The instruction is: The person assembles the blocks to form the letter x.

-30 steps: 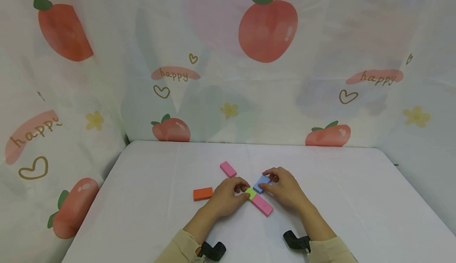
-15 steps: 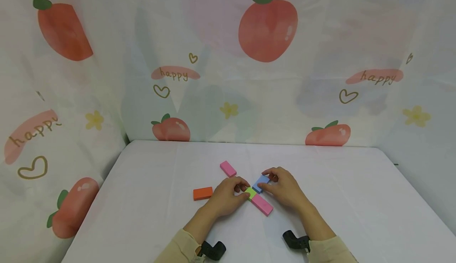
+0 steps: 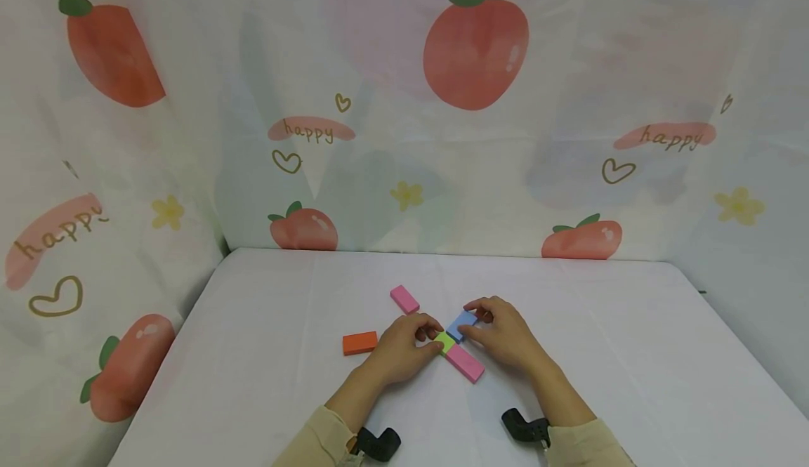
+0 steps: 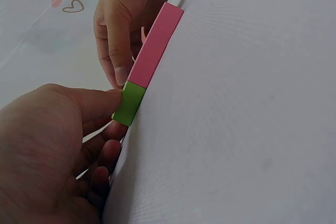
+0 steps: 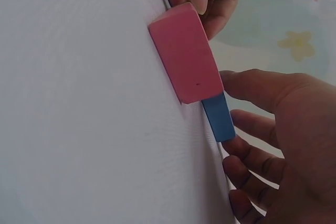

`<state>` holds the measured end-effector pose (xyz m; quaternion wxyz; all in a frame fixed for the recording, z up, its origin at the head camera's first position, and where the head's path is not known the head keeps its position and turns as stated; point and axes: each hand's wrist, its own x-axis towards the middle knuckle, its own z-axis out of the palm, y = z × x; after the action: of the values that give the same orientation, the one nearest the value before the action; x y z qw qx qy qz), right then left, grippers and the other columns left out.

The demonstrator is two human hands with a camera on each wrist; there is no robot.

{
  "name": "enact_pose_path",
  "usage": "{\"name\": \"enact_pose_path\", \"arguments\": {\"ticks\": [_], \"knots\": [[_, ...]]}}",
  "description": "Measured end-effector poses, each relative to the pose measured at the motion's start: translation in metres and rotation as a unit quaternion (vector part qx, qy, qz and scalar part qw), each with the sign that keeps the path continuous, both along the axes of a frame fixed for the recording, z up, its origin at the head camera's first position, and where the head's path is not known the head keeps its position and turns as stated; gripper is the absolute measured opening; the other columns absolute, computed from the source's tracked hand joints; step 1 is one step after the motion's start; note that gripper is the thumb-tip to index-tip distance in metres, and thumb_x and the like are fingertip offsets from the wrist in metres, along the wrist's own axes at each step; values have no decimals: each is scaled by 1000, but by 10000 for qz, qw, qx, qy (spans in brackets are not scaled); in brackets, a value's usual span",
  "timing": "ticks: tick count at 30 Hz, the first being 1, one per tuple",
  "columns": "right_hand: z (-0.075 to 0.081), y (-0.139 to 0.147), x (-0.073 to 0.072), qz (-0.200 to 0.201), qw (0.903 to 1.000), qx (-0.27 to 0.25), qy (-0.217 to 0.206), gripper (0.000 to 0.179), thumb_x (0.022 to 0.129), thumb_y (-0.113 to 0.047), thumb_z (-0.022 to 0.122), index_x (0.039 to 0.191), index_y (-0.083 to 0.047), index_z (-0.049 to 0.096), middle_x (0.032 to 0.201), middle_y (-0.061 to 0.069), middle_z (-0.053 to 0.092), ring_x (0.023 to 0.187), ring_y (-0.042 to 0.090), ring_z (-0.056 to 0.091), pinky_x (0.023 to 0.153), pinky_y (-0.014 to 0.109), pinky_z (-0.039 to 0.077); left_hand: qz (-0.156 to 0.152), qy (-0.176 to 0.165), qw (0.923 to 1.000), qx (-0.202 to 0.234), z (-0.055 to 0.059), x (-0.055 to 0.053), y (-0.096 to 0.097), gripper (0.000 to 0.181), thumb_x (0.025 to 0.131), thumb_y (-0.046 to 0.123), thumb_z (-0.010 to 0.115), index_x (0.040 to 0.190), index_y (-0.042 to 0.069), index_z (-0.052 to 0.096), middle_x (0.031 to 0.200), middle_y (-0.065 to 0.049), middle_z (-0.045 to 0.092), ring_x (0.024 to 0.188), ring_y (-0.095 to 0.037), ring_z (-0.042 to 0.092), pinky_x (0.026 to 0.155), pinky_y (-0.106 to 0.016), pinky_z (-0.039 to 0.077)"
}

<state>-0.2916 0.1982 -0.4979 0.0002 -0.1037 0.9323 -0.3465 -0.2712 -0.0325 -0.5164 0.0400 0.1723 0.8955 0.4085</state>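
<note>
Remotely, I watch the left hand [image 3: 404,347] pinch the green block [image 3: 446,341], which touches the near pink block [image 3: 465,364]; the right hand [image 3: 508,332], fingers curled, grips the blue block [image 3: 461,321] just far-right. I'd press lightly, edges flush.

From my end I see a beige sleeve [image 3: 314,439] behind the left hand [image 3: 402,352] and a matching sleeve [image 3: 588,444] behind the right hand [image 3: 510,337]. Inward of each cuff juts a bent, rounded black unit [image 3: 381,446], apparently strapped on.
</note>
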Motion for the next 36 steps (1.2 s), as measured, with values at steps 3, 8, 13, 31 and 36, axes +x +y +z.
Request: {"name": "enact_pose_path", "arguments": {"ticks": [3,8,13,31,36], "knots": [[0,0,0,7,10000,-10,-9,39,90,-34,80,123,-14,71,106,3,64,103,21,58,87,39,50,6,1,10000,-11,0,0,0,18,98,32,72,115,28,69,98,16,61,95,-5,53,84,-25,47],[0,0,1,40,10000,11,23,40,90,-34,80,123,-14,71,105,3,64,102,20,58,87,39,50,2,14,10000,-33,1,0,0,18,98,32,72,115,28,69,98,16,61,94,-4,54,84,-24,48],[0,0,0,59,10000,10,23,39,90,-34,80,123,-14,71,104,2,63,101,20,57,86,38,49,8,-2,10000,-41,1,0,0,19,98,32,72,115,28,69,98,16,61,95,-4,53,84,-24,47],[1,0,1,114,9999,-60,-47,38,89,-35,81,120,-16,71,103,2,64,101,20,57,87,38,48,-9,-22,10000,-7,3,1,0,19,97,32,72,115,27,70,97,16,61,94,-4,54,84,-23,47],[2,-1,2,97,9999,-44,-91,39,89,-36,81,121,-16,71,103,2,63,100,20,56,86,38,48,1,-44,10000,-15,3,1,0,19,97,31,72,115,27,70,97,16,61,94,-4,54,84,-24,47]]}}
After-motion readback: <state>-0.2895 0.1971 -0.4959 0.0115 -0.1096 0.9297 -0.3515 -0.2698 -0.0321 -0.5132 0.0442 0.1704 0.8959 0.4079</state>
